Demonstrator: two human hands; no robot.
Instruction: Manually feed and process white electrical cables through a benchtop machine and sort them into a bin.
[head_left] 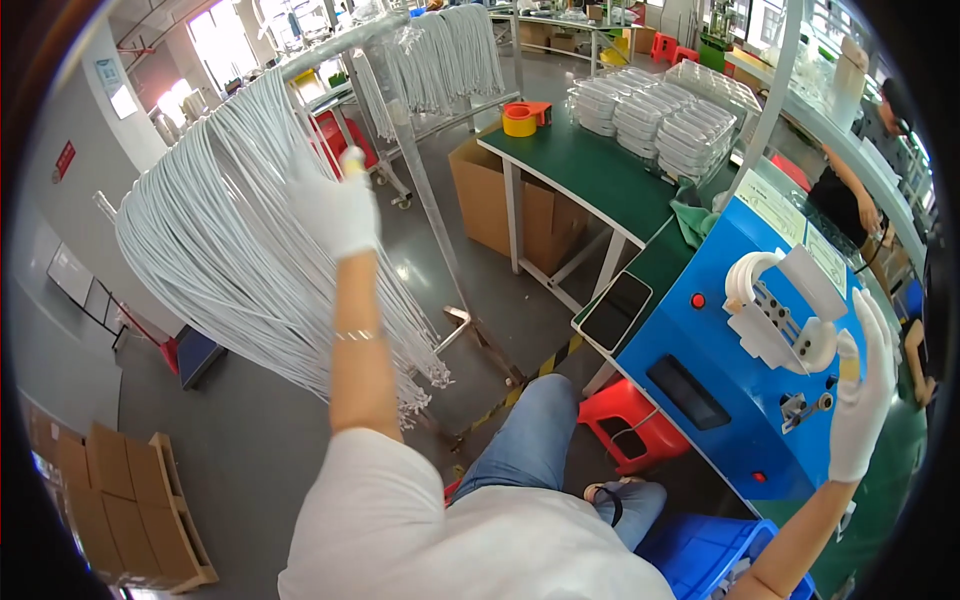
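Note:
My left hand point(335, 208), in a white glove with a yellowish patch at one fingertip, reaches over a thick bundle of pale grey cables point(220, 240) hanging from a metal rack. Its fingers blur against the cables, so whether it grips any is unclear. My right hand point(866, 395), gloved in white too, is beside a blue machine point(690, 350) with its fingers stretched out and the thumb apart. Near those fingers, a white coil of cable point(745, 280) sits on the machine's white winding fixture point(780, 325). A small metal fitting point(805, 408) is close to the thumb.
A green-topped table point(600, 175) carries stacked clear plastic trays point(650, 120) and yellow tape point(519, 120). Below are a cardboard box point(515, 205), a red stool point(625, 425) and a blue bin point(700, 555). A second cable rack point(440, 60) stands behind. Another person point(850, 195) works at far right.

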